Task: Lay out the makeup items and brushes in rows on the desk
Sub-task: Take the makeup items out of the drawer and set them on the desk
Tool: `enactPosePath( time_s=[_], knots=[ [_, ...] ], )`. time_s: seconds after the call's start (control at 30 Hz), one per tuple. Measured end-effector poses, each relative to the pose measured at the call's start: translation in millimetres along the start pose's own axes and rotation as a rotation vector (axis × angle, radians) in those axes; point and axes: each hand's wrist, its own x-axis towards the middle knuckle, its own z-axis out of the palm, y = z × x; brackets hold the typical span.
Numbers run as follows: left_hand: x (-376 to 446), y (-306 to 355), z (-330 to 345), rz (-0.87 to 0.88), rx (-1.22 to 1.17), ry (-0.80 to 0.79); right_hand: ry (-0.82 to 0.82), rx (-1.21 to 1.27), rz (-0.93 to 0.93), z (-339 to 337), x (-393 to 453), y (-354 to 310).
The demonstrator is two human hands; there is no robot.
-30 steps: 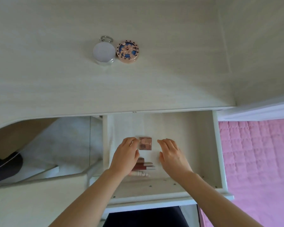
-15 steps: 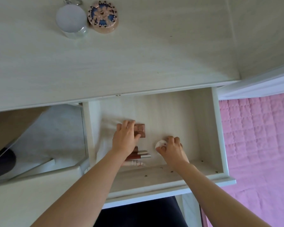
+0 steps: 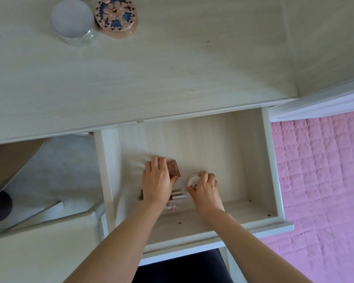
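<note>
The job is barely begun. Two round items sit side by side at the far edge of the tabletop [image 3: 172,74] — a pale-lidded jar [image 3: 71,21] and, touching it on the right, a decorated compact [image 3: 116,17] with a blue and pink pattern. That pair could be read as the start of a first row, though nothing else has joined it, and no brushes are on the tabletop anywhere in view.

The rest of the makeup is down in the open drawer [image 3: 272,160]. The left hand [image 3: 156,181] has its grip closed around a small brown square case [image 3: 173,168], fingers over the far side and thumb at the near edge. The right hand [image 3: 204,185] is curled around a small round white compact [image 3: 193,179], pinching its rim. Both items look to be just at the drawer floor, so I would judge them grasped but not yet carried up. Between and below the hands lie a few slim tubes [image 3: 177,194] (lip products, most likely), which have yet to be fetched.

A good deal is hard to read. The left hand covers most of the square case and part of the tubes, so their count is uncertain. A small patterned item [image 3: 172,206] near the left wrist is too blurred to name. The jar's top is cut off by the frame edge. No brush can be made out — whether any lie under the hands or deeper in the drawer cannot be told.
</note>
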Motion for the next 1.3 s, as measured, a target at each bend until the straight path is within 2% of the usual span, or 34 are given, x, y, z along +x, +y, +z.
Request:
enactPosePath(
  time_s=[0.2, 0.37, 0.67, 0.8, 1.0, 1.17, 1.3],
  knots=[
    [-0.2, 5.0, 1.1, -0.014, -0.070, 0.009, 0.007, 0.144, -0.016, -4.5, -1.2, -3.0],
    [-2.6, 3.9, 1.5, 0.073, -0.333, 0.015, 0.008, 0.233, 0.015, -10.3, 6.4, -4.5],
    [-6.5, -0.2, -38.3, -0.092, -0.747, 0.126, 0.100, 0.413, 0.030, -43.6, 8.2, -18.8],
    [-13.6, -5.2, -76.8, -0.120, -0.894, 0.134, 0.108, 0.439, -0.089, -71.2, -3.2, -35.3],
    [-19.3, -21.7, -140.9, -0.033, -0.936, 0.254, 0.219, 0.550, -0.295, -119.0, -25.2, -70.1],
    [-9.4, -32.5, -186.4, 0.054, -0.873, 0.399, 0.288, 0.582, -0.380, -155.4, -22.6, -107.4],
    [12.2, -40.4, -213.4, 0.046, -0.823, 0.459, 0.307, 0.623, -0.430, -180.6, -6.2, -137.5]
  ],
)
